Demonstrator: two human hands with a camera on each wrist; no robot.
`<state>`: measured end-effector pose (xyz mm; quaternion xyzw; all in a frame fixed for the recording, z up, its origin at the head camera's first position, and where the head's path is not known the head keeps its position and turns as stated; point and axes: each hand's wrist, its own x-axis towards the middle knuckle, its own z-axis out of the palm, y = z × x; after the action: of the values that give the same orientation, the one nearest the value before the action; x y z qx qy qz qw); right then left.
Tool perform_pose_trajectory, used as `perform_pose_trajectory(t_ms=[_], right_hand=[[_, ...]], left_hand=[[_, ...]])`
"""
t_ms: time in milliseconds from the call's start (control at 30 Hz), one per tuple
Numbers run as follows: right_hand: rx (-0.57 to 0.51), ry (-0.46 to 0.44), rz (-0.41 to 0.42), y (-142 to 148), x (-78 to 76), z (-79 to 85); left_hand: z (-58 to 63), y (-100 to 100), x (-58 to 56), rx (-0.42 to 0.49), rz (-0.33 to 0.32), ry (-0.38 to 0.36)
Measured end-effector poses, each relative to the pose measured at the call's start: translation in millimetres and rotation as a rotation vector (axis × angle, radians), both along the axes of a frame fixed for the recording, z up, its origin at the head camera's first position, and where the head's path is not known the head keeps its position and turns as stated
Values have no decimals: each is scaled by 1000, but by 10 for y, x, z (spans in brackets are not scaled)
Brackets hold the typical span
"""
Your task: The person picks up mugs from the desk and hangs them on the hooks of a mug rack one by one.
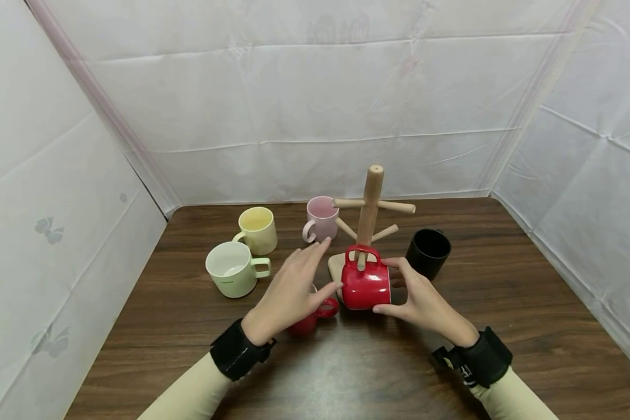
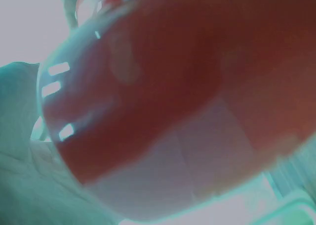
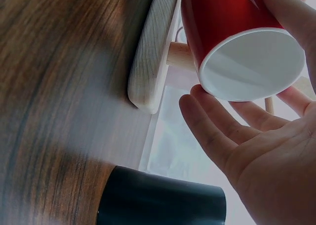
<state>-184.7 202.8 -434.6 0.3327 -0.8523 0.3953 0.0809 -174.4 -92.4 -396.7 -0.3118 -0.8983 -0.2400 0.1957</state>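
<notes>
My right hand grips a glossy red mug near its rim, thumb on one side and fingers on the other. The mug lies sideways, its handle upward around the end of a low front peg on the wooden mug tree. In the right wrist view, its white inside faces the palm. My left hand, fingers extended and thumb apart, hovers left of the held mug. Below it stands a second red mug, partly hidden. A glossy red mug surface fills much of the left wrist view.
A black mug stands right of the tree, close to my right hand. Behind to the left are a pink mug, a yellow mug and a pale green mug. White sheeting encloses the wooden table.
</notes>
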Motion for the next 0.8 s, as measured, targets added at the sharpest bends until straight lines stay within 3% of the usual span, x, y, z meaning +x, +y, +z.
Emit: perform_pose_trajectory(t_ms=[233, 467, 800], right_hand=[[15, -22, -5, 10, 2, -5], [20, -23, -6, 19, 16, -3], [76, -12, -32, 41, 20, -33]], left_hand=[[77, -253, -37, 23, 121, 37], [67, -523, -80, 29, 215, 80], [24, -911, -72, 43, 349, 60]])
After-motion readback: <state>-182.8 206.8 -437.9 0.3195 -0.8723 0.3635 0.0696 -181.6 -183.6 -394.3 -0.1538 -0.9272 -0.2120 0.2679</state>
